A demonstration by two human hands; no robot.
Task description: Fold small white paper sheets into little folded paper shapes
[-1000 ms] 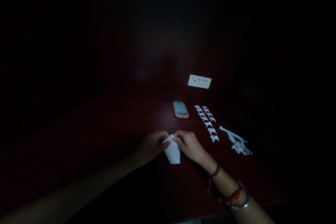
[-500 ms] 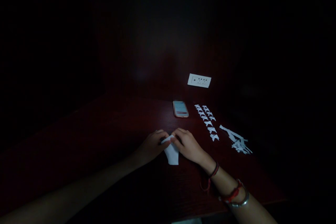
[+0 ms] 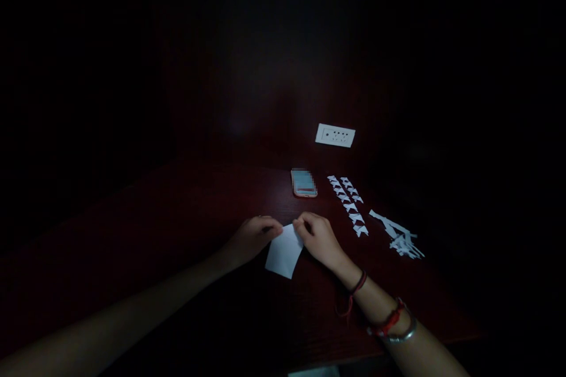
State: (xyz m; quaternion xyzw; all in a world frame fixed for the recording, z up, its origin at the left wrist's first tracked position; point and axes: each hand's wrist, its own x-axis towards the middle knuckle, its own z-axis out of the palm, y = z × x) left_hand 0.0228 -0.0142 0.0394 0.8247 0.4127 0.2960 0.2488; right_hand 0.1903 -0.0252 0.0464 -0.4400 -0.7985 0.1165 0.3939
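Observation:
A small white sheet of paper (image 3: 284, 254) hangs toward me between my hands over the dark red table (image 3: 177, 218). Its upper left corner is pinched between the thumb and fingers of my left hand (image 3: 255, 237). At the upper right corner, my right hand (image 3: 319, 239) grips it with curled fingers. The sheet looks spread fairly flat, its lower edge loose. To the right lie two slanting rows of small folded white paper pieces (image 3: 351, 208), apart from my hands.
A phone (image 3: 304, 183) with a lit screen lies beyond my hands. Loose white paper strips (image 3: 403, 244) are heaped at the right. On the back wall is a white socket plate (image 3: 335, 135). The table's front edge shows below; the surroundings are very dark.
My hands have moved slightly apart along the paper's top edge. The paper now shows wider and flatter, with its lower end swung left. The other things stay put.

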